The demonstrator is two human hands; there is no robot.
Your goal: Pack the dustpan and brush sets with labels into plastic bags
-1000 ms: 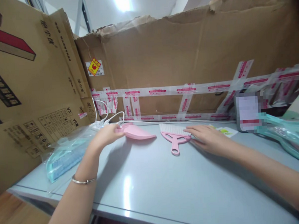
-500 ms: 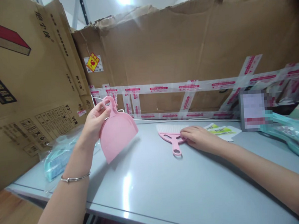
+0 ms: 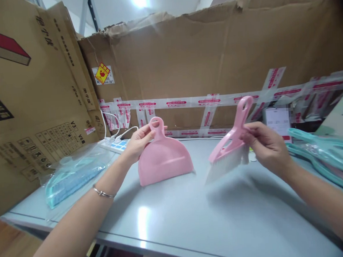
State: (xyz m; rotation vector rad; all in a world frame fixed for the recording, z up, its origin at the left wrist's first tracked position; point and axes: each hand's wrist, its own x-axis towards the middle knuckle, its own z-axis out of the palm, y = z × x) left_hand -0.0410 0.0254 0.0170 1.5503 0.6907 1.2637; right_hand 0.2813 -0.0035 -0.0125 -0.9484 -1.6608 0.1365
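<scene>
A pink dustpan (image 3: 164, 159) is held by its looped handle in my left hand (image 3: 141, 139), left of the middle of the table. Its wide edge faces down and toward me, close over the tabletop. To the right, my right hand (image 3: 266, 146) grips a pink hand brush (image 3: 228, 141) near the base of its handle. The brush is lifted and tilted, with its handle loop up and white bristles pointing down; the bristles are slightly blurred. A gap of bare tabletop lies between dustpan and brush.
On the grey table (image 3: 179, 220), a bagged teal brush set (image 3: 76, 179) lies at left and more teal dustpans (image 3: 328, 151) at right. A phone (image 3: 277, 121) leans at the back right. Behind the dustpan sits a power strip (image 3: 119, 146). Cardboard boxes (image 3: 173, 59) wall the back.
My right hand has raised the brush off the table and turned it bristles down. My left hand has moved the dustpan to the right and swung its wide edge level.
</scene>
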